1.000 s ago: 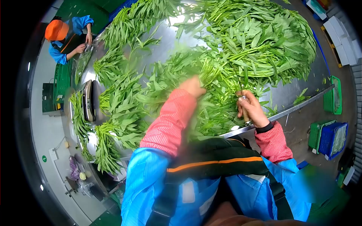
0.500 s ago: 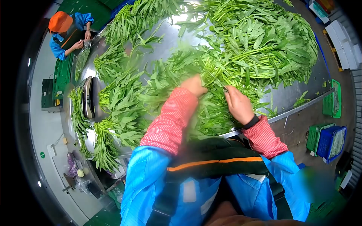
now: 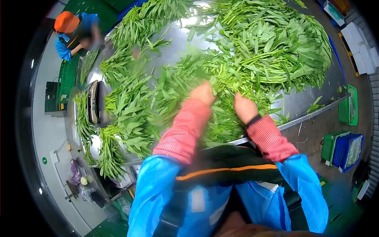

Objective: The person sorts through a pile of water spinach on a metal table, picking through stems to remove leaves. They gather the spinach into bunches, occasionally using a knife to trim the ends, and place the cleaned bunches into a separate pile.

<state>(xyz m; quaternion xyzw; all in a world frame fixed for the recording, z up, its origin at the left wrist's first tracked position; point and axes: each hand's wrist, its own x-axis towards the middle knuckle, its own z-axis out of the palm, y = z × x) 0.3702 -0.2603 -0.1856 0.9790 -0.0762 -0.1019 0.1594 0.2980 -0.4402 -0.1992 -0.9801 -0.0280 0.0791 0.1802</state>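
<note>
On the steel table (image 3: pixel 299 103), left hand (image 3: pixel 203 93) and right hand (image 3: pixel 244 107) are burrowing into leafy stems (image 3: pixel 221 77), finger closure hidden; tugging may spill stems off the edge.

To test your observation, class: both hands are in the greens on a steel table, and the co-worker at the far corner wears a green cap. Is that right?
Not quite: the head view shows an orange cap, not green. The left hand and right hand are in the greens on the steel table, the co-worker at the far corner.
</note>
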